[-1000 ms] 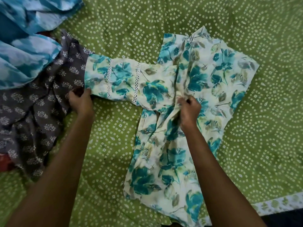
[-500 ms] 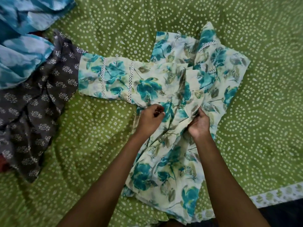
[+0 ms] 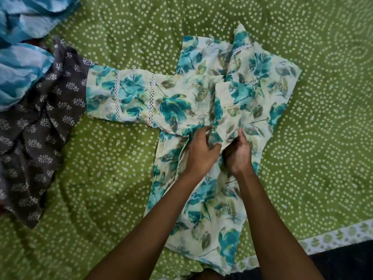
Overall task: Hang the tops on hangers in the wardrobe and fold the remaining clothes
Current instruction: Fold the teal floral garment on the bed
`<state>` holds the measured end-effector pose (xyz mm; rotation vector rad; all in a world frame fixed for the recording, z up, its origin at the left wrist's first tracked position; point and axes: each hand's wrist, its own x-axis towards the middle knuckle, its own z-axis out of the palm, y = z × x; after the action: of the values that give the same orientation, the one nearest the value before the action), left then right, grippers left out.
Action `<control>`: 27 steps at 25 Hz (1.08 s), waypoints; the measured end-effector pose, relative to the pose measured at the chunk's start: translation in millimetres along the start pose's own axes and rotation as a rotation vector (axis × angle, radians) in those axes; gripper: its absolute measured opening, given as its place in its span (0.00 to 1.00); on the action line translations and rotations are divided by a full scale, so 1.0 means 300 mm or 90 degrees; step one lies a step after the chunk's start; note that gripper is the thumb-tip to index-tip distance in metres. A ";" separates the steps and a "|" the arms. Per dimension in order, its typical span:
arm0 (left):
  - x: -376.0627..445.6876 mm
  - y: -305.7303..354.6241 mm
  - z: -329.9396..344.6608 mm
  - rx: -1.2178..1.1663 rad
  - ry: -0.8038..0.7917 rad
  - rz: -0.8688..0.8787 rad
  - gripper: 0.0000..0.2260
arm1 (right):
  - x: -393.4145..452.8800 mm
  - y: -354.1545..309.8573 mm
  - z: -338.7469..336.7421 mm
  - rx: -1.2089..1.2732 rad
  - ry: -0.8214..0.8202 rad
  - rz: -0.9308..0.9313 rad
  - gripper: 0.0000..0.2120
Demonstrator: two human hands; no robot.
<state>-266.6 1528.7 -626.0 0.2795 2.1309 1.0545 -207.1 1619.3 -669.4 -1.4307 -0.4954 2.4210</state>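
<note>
A cream top with teal flowers [image 3: 201,102] lies flat on the green bedspread [image 3: 121,178]. Its left sleeve, with two white lace bands, stretches out to the left. The right sleeve is folded in over the body. My left hand [image 3: 201,152] and my right hand [image 3: 237,152] are close together at the middle of the top. Each pinches a fold of its fabric.
A grey printed garment [image 3: 36,138] lies crumpled at the left, under the tip of the outstretched sleeve. A blue and white cloth [image 3: 18,73] is heaped at the upper left. The bed's white-bordered edge [image 3: 333,237] runs along the lower right.
My left hand left the sleeve's cuff and moved right to the middle of the top, beside my right hand. The right sleeve got folded in over the body.
</note>
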 end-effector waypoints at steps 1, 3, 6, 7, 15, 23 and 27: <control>0.026 0.025 0.011 0.020 0.020 0.078 0.21 | 0.000 -0.005 0.005 -0.035 0.002 -0.017 0.15; 0.095 0.073 0.009 -0.005 0.067 0.186 0.21 | -0.019 0.000 0.043 -0.194 0.042 -0.116 0.14; 0.199 0.125 -0.037 0.060 0.128 0.272 0.30 | -0.040 0.035 0.115 -0.583 0.031 -0.369 0.16; 0.236 0.141 -0.057 0.132 0.127 0.304 0.34 | -0.036 0.057 0.135 -0.728 -0.027 -0.412 0.19; 0.467 0.042 -0.263 -0.260 0.107 -0.119 0.04 | 0.021 0.064 0.239 -0.455 0.099 -0.300 0.09; 0.413 0.043 -0.253 -0.333 0.123 -0.096 0.19 | 0.136 -0.075 0.520 -0.467 -0.055 -0.256 0.12; 0.329 0.051 -0.182 -0.009 0.219 0.029 0.27 | 0.181 -0.079 0.559 -0.723 0.228 -0.273 0.19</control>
<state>-376.4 1552.8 -643.7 0.1481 2.4288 1.2151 -378.6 1638.3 -626.3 -1.7733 -2.0091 1.4443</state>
